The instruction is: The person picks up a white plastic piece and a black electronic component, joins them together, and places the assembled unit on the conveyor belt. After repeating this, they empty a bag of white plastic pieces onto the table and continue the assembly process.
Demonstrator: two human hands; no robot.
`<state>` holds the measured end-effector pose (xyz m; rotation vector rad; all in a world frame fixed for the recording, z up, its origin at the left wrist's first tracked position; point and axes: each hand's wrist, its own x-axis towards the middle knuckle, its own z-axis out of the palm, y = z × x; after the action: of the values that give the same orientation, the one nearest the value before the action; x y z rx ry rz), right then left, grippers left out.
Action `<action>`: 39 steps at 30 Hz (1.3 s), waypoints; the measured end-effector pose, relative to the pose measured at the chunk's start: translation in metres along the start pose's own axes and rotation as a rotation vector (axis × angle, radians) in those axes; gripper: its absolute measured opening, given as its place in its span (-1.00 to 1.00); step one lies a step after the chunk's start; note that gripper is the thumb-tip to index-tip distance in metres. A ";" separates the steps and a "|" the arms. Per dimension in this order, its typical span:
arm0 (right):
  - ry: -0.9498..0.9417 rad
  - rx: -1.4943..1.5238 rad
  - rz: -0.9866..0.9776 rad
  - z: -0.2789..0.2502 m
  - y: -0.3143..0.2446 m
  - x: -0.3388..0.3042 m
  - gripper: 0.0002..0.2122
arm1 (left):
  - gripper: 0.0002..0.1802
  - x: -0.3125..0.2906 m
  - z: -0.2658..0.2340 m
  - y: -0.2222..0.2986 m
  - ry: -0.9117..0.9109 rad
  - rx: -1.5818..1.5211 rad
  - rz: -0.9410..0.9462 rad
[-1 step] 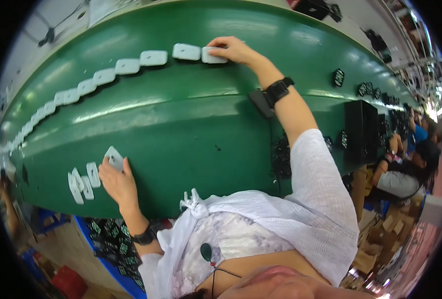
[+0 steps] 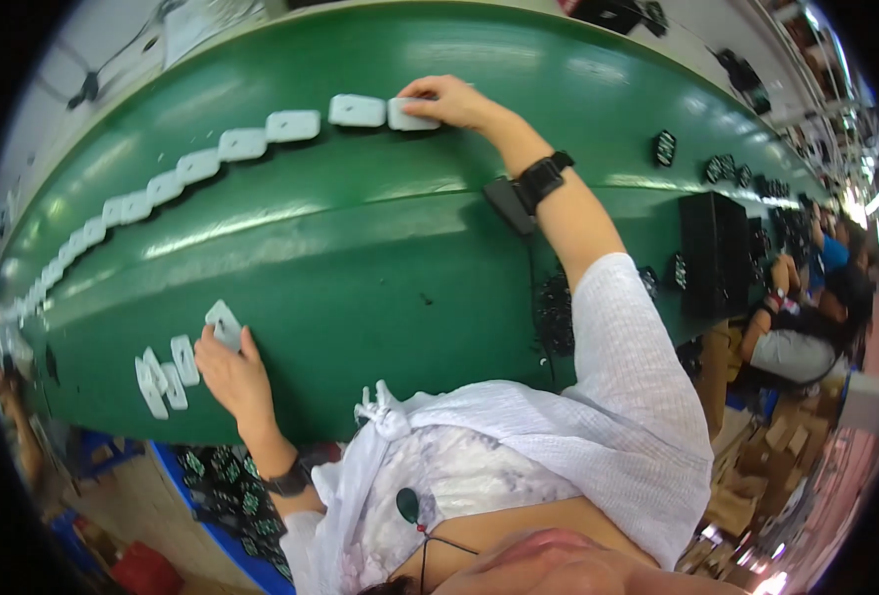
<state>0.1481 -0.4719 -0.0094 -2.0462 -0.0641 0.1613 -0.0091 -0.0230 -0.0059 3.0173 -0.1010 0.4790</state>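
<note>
Out over the far part of the green table, my right hand (image 2: 457, 104) grips a white rounded plastic casing (image 2: 407, 117) from above, fingers closed on its right side. This casing stands at the right end of a long row of similar white casings (image 2: 357, 111), close to its neighbour but apart from it. Nearer to me on the left, my left hand (image 2: 233, 375) holds a flat white plastic cover (image 2: 223, 323) between thumb and fingers. Just left of that hand lie several loose white covers (image 2: 184, 361), some overlapping.
The green table (image 2: 360, 268) curves across the view. A black box (image 2: 714, 253) and several black parts (image 2: 666, 149) occupy its right side. Below the near edge, a blue bin (image 2: 184, 486) holds dark parts. Other people (image 2: 807, 347) sit farther along at the right.
The whole view has shifted slightly. Both hands keep hold of the same white pieces, with no clear movement against the table.
</note>
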 end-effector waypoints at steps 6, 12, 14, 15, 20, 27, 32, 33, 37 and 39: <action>0.274 -0.338 -0.033 -0.048 0.002 -0.037 -0.63 | -0.48 0.003 -0.001 0.000 -0.041 -0.117 0.082; 0.887 -1.292 0.447 -0.182 0.054 -0.138 -0.56 | -0.41 -0.005 -0.004 -0.003 -0.066 -0.249 0.110; 0.948 -1.283 0.810 -0.205 0.063 -0.187 -0.47 | -0.41 -0.006 -0.005 0.004 -0.036 -0.339 0.194; 0.872 -1.206 0.975 -0.219 0.073 -0.206 -0.42 | -0.41 -0.006 -0.005 0.010 0.000 -0.327 0.269; 0.747 -0.725 1.007 -0.251 0.117 -0.244 -0.51 | -0.42 -0.010 -0.011 0.048 -0.073 -0.433 0.267; 0.480 -0.106 0.194 -0.122 0.010 -0.190 -0.64 | -0.40 -0.011 -0.004 0.098 -0.085 -0.520 0.434; 0.287 0.110 -0.069 0.007 -0.041 -0.192 -0.63 | -0.41 -0.006 0.006 0.105 -0.083 -0.582 0.452; 0.281 0.013 -0.120 0.025 -0.036 -0.193 -0.62 | -0.41 -0.006 0.007 0.104 -0.072 -0.583 0.462; 0.255 -0.448 -0.231 0.050 -0.035 -0.200 -0.60 | -0.41 -0.005 0.008 0.098 -0.069 -0.626 0.464; 0.219 -0.494 -0.188 0.049 -0.047 -0.200 -0.61 | -0.39 -0.005 0.006 0.096 -0.066 -0.645 0.465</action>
<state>-0.0555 -0.4299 0.0277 -2.5211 -0.1734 -0.2186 -0.0196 -0.1185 -0.0065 2.3558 -0.8024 0.2953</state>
